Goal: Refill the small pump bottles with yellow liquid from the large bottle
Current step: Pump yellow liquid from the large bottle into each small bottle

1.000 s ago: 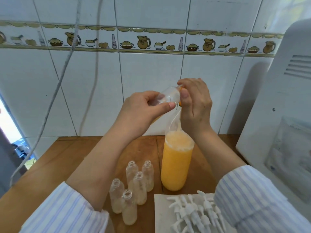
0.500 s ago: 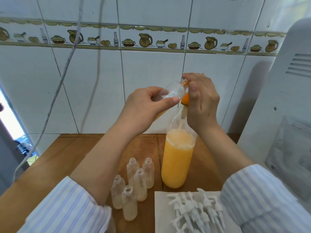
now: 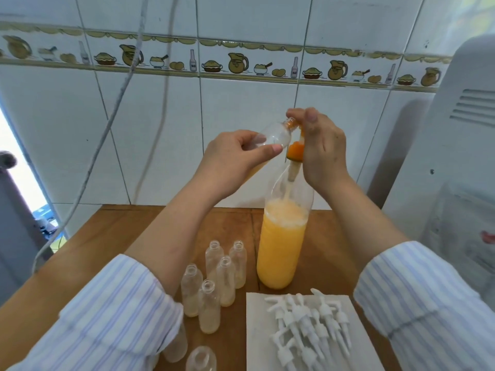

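My left hand (image 3: 233, 159) grips a small clear bottle (image 3: 276, 136), tilted with its open mouth up and to the right; yellow liquid shows at its low end under my palm. The mouth touches the fingertips of my right hand (image 3: 324, 151), which holds an orange funnel (image 3: 294, 152) in the neck of the large bottle (image 3: 281, 250). That bottle stands upright on the wooden table (image 3: 107, 236), filled over halfway with yellow liquid under foam. Several small uncapped bottles (image 3: 225, 279) stand to its left, most holding a little pale liquid.
A white sheet (image 3: 257, 330) at the front carries a pile of white pump heads (image 3: 308, 322). A white appliance (image 3: 455, 183) rises at the table's right edge. Two cables (image 3: 107, 124) hang against the tiled wall on the left.
My left hand has tipped the small bottle's mouth upward and lifted it above the funnel. The orange funnel now shows under my right fingers. The large bottle has stayed put.
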